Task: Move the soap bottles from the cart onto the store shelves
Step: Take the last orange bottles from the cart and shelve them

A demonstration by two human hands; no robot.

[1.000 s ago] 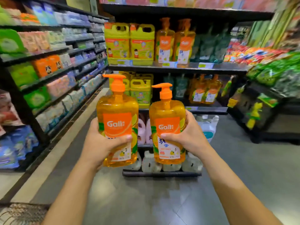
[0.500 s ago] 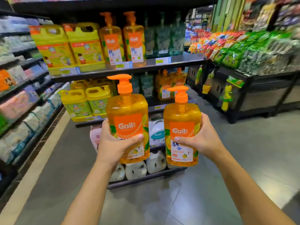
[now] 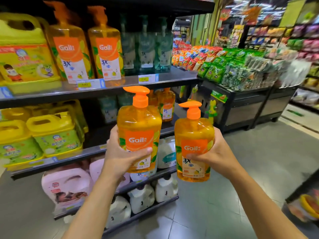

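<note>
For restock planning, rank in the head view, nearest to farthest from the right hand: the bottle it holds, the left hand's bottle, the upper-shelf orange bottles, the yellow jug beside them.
1. Right-hand bottle: gripped by the right hand.
2. Left-hand bottle: just to its left.
3. Upper-shelf orange bottles: up, leftward.
4. Yellow jug: far left, same shelf.

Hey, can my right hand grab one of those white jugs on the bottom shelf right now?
Probably not. The right hand is gripping an orange soap bottle, so it is full, though the white jugs stand open at the shelf front.
</note>
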